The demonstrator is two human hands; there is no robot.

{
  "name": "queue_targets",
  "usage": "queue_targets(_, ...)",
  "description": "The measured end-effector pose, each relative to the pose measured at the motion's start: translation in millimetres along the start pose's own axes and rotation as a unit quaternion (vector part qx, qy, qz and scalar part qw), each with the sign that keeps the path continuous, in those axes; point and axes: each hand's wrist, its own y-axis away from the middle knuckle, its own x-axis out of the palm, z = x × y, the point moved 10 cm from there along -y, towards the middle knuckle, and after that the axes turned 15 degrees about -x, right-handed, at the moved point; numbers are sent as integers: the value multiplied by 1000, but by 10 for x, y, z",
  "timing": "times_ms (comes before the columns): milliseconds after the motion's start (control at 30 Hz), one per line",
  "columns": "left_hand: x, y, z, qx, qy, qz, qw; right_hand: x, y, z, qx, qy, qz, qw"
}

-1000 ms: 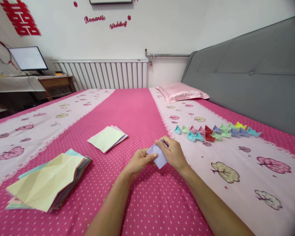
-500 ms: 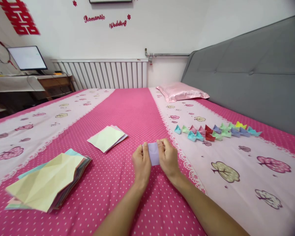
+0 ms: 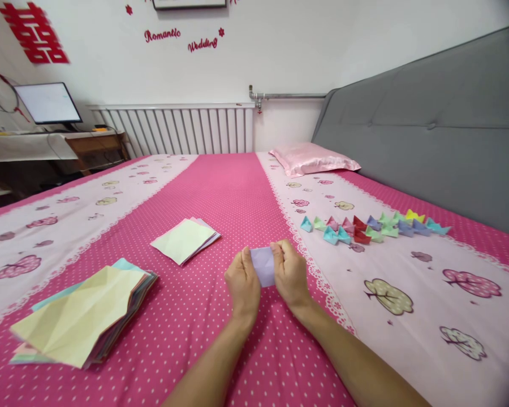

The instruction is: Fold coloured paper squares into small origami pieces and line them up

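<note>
Both my hands hold a small folded lilac paper (image 3: 263,264) just above the pink dotted bedspread (image 3: 220,192). My left hand (image 3: 242,287) pinches its left edge, fingers curled. On the other edge, my right hand (image 3: 289,272) pinches the same way. To the right, a row of several small folded paper boats (image 3: 373,226) in blue, green, red and yellow lies on the pale strip of the bedspread. A small stack of square papers (image 3: 185,239), pale yellow on top, lies to the left of my hands.
A bigger stack of creased coloured sheets (image 3: 82,312) lies at the near left. A pink pillow (image 3: 313,158) rests by the grey headboard (image 3: 428,124) on the right. A radiator (image 3: 173,129) and a desk with a monitor (image 3: 48,103) stand beyond the bed.
The lilac paper was held tilted, low and to the right; now it is upright between both hands, which have drawn closer together and slightly to the left.
</note>
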Motion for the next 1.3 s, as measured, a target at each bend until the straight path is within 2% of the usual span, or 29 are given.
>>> queue_targets(100, -55, -84, 65, -17, 6, -12, 1000, -58, -33, -65, 9, -8, -13, 1000)
queue_targets(267, -234, -344, 373, -91, 77, -55, 991, -296, -141, -235, 25, -9, -76, 997)
queue_targets(333, -235, -398, 434, -102, 103, -45, 988, -319, -175, -260, 20, -20, -75, 997)
queue_targets(533, 52, -312, 362, -123, 116, 100, 981, -237, -197, -244, 1, -54, -31, 998)
queue_targets(667, 294, -181, 229, -99, 129, 214, 963, -180, -193, -214, -7, -61, -6, 998)
queue_targets(800, 495, -85, 315, -144, 113, 294, 938, -152, -191, -175, -25, -46, 9, 999)
queue_targets(867, 574, -35, 407, -194, 109, 332, 917, -135, -192, -162, -36, -38, 23, 998)
queue_targets(900, 628, 16, 459, -230, 109, 363, 896, -131, -193, -157, -42, -32, 29, 998)
queue_targets(1000, 781, 269, 542, -343, 135, 480, 796, -142, -200, -133, -62, -5, 45, 997)
queue_targets(1033, 805, 338, 517, -364, 157, 508, 765, -146, -202, -120, -71, 2, 50, 996)
queue_targets(1100, 813, 389, 427, -377, 212, 535, 725, -144, -208, -80, -91, 9, 62, 994)
queue_targets(1200, 793, 378, 359, -388, 270, 532, 702, -129, -216, 23, -139, 11, 76, 987)
queue_targets(1300, 787, 359, 367, -397, 287, 520, 700, -118, -223, 156, -196, -4, 79, 977)
